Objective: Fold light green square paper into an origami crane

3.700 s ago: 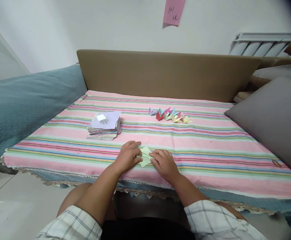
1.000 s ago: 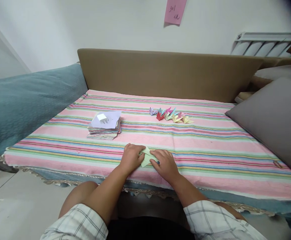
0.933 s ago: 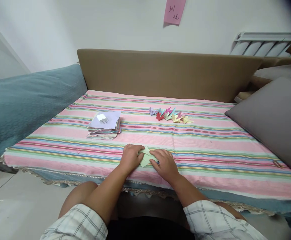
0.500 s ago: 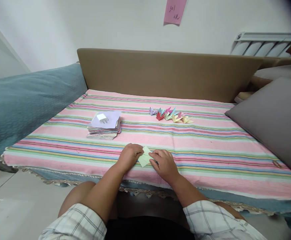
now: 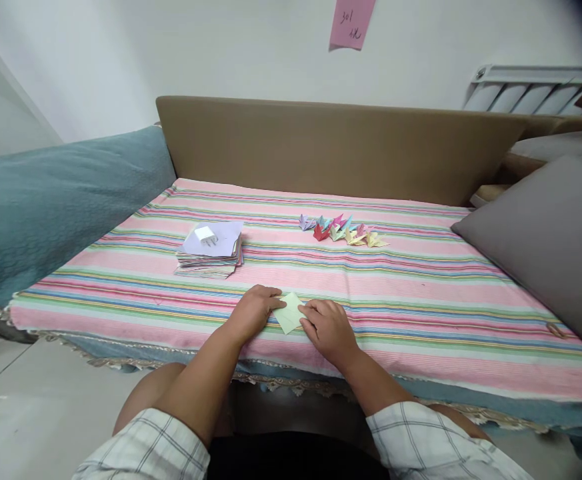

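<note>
A pale green folded paper [image 5: 289, 313] lies on the striped cloth in front of me, a small diamond with a corner toward me. My left hand [image 5: 257, 312] is at its left corner, thumb and fingers closed on the edge. At the right corner, my right hand [image 5: 327, 324] pinches the paper between thumb and curled fingers. Farther back sits a group of folded paper cranes [image 5: 338, 230] in purple, blue, red, pink, green and yellow. To the left of my hands stands a stack of paper sheets [image 5: 209, 265], with a white plug adapter [image 5: 205, 235] on top.
The striped cloth [image 5: 395, 280] covers the sofa seat up to a brown backrest [image 5: 321, 147]. A blue-covered armrest [image 5: 71, 200] bounds the left side. Grey cushions [image 5: 545, 227] occupy the right, near a small brown object [image 5: 555, 329]. A pink note [image 5: 351, 23] hangs on the wall.
My left hand has shifted slightly left along the paper's edge. The paper's top now looks flat, where fold lines and a raised flap showed before. My right hand stays almost in place.
</note>
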Motion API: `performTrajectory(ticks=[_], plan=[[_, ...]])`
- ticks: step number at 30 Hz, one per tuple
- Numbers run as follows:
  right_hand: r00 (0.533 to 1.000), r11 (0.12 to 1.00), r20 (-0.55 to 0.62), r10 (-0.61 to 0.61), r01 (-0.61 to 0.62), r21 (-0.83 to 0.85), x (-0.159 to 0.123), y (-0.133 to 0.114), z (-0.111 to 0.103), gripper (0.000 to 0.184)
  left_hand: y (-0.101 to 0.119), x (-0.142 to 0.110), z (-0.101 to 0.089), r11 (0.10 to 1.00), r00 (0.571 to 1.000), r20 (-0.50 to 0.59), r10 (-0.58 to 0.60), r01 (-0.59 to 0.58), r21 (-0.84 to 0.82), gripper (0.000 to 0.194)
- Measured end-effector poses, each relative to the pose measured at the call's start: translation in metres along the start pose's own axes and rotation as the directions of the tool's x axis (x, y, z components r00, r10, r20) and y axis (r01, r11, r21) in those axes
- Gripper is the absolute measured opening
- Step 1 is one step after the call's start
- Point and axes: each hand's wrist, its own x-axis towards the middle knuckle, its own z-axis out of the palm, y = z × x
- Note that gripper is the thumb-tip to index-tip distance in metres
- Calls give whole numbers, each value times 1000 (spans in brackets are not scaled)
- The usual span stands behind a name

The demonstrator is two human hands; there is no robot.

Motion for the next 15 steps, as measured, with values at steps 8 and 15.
performTrajectory(ticks=[8,15], plan=[[1000,1000,-11,-1,1,-10,1,0,2,26,-6,-4,-5,995,998,35,-57,54,84,32],[1000,1000,-4,0,-1,-15,0,0,1,26,-10,-8,-9,991,996,26,-87,84,105,32]])
